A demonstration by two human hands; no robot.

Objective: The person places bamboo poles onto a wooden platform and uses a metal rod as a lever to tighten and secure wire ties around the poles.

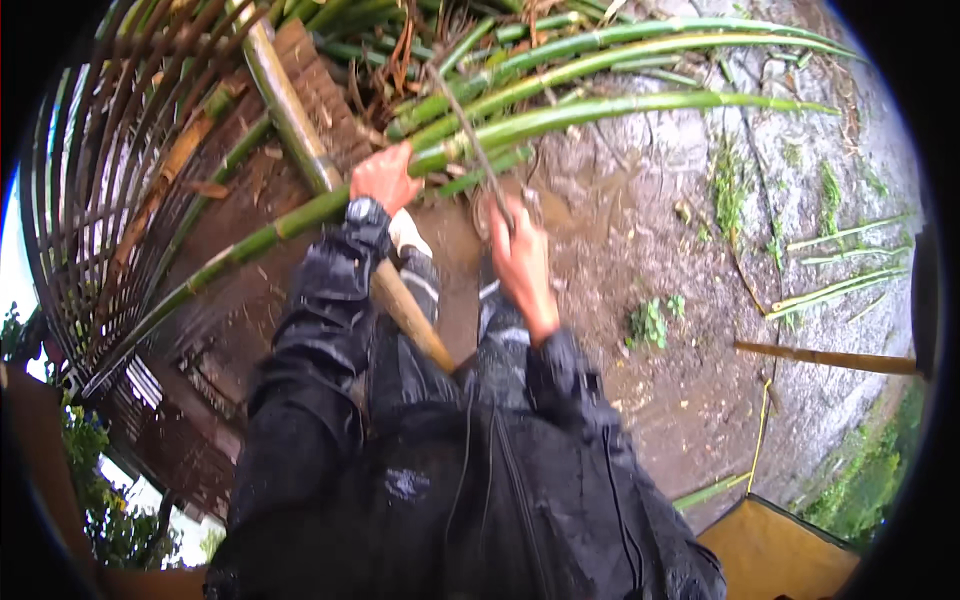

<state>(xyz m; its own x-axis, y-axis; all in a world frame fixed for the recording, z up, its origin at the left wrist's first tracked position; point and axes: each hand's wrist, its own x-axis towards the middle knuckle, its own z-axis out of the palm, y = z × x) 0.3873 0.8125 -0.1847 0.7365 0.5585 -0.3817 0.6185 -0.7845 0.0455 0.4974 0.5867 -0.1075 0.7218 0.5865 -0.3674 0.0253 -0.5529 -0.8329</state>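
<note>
My left hand is wrapped round a long green bamboo pole, which runs from the lower left to the upper right. Just right of it, my right hand is closed round the lower end of a long, thin, greyish-brown blade-like tool. This tool slants up and left, crossing in front of the green pole in the picture; I cannot tell whether they touch. A thicker, yellowish bamboo pole passes below the green one and ends between my legs.
Cut green bamboo lies heaped at the far side. A slatted bamboo structure curves along the left. Wet, muddy ground spreads to the right, with cut stalks and a bamboo stick. A yellow-brown panel stands at the lower right.
</note>
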